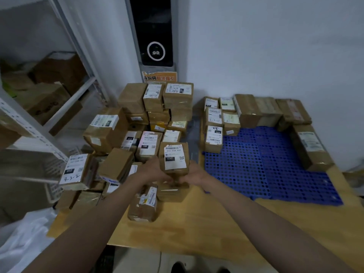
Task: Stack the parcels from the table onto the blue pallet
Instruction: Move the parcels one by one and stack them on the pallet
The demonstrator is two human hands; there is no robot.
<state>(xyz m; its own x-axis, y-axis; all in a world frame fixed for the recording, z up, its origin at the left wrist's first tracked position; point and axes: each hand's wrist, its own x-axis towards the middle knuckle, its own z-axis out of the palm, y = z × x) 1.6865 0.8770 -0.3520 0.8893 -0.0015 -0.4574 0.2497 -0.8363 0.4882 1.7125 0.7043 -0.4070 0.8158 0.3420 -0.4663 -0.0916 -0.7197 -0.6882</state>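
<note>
A brown parcel (174, 158) with a white label marked 032 is lifted above the wooden table (197, 223). My left hand (155, 172) grips its lower left side and my right hand (194, 175) grips its lower right side. To the right lies the blue pallet (275, 170), perforated, with parcels (213, 138) lined along its left edge, a row of parcels along the back (266, 111) and one long parcel on the right (311, 148). The pallet's middle is bare. A pile of several brown parcels (137, 125) covers the table's left and back.
A small parcel (144, 205) lies near the table's front, just below my hands. A metal shelf rack (51, 107) with cartons stands at the left. White plastic bags (25, 237) sit low left. A white wall runs behind the pallet.
</note>
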